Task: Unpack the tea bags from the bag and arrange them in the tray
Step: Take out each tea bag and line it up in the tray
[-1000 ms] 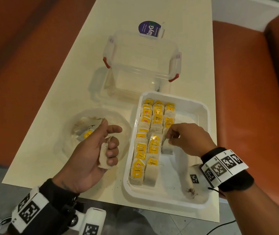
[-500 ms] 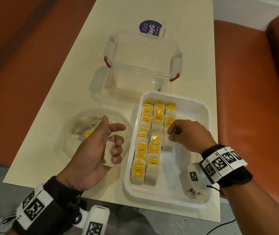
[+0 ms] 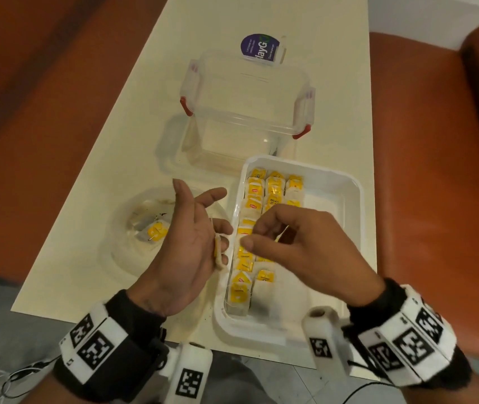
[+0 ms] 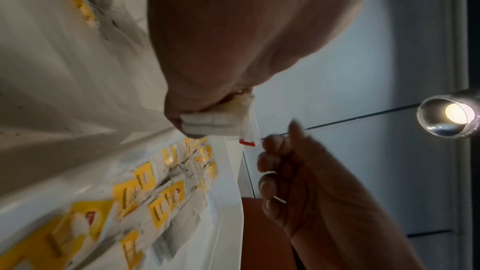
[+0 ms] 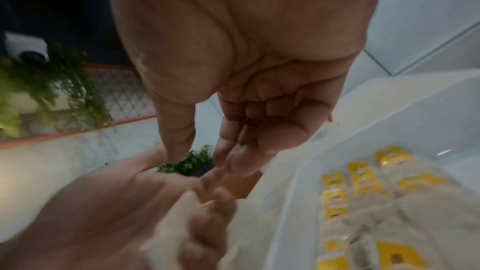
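The white tray [image 3: 359, 205] holds several tea bags [image 3: 273, 188] with yellow tags, laid in rows along its left side. A clear plastic bag [image 3: 127, 225] lies left of the tray with a tea bag [image 3: 156, 232] inside. My left hand [image 3: 203, 225] hovers between bag and tray, its lower fingers curled round a small stack of tea bags [image 3: 219, 256], also seen in the left wrist view [image 4: 215, 122]; index and thumb are stretched out. My right hand [image 3: 261, 231] is over the tray's left rows, close to the left hand, fingers loosely bent and holding nothing [image 5: 207, 161].
A clear lidded container [image 3: 247, 106] with red clips stands behind the tray, and a purple-labelled packet [image 3: 258, 49] lies beyond it. Orange seats [image 3: 436, 170] flank the cream table [image 3: 334, 68]. Tea dust speckles the tray's near right floor.
My right hand has left the tea bag it set in the third row and moved left toward my left hand. The left hand has shifted right, nearer the tray, still holding its tea bags.
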`<state>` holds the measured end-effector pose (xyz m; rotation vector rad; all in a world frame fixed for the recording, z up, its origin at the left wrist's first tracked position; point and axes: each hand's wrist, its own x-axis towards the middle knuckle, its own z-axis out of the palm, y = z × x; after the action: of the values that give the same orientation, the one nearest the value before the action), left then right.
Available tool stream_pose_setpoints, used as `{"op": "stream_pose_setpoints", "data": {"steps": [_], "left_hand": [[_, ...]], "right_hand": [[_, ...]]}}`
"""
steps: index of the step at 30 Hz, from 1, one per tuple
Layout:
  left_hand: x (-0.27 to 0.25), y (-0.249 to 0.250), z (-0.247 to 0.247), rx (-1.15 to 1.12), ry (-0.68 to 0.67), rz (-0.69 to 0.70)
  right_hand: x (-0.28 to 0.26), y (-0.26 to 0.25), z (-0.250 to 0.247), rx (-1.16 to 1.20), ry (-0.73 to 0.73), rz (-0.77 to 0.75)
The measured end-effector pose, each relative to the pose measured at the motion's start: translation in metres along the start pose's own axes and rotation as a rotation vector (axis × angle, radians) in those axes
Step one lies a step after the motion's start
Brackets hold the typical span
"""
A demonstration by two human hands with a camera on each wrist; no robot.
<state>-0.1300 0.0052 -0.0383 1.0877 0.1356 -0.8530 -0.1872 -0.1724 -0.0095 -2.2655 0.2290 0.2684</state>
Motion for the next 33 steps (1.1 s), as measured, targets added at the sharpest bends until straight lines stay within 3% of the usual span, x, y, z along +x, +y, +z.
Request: {"op": "stream_pose_setpoints", "data": {"steps": [5,15,20,23,30,33], "left_hand": [[0.003,0.005,0.018,0.154,-0.173,0.016],[0.008,0.008,0.022,0.392,-0.266,0.046],[0.010,0.005,0.020,0.532,-0.178,0.057],[0.010,0.000,0.026,0.569,-0.095,0.085],[0.010,-0.009,0.034,0.725,-0.147,0.100],[0.010,-0.012,0.033,0.722,-0.101,0.073]], "right_hand": [[-0.005,-0.006,0.013,-0.010,0.013,0.011],[-0.010,0.011,-0.009,0.262,0.074,0.010],[-0.016,0.019,-0.029,0.426,0.107,-0.022],[-0.017,0.025,-0.031,0.370,0.112,-0.004],[-0.015,0.028,-0.041,0.225,0.075,-0.009],[-0.014,0.031,-0.045,0.207,0.060,-0.009]]}}
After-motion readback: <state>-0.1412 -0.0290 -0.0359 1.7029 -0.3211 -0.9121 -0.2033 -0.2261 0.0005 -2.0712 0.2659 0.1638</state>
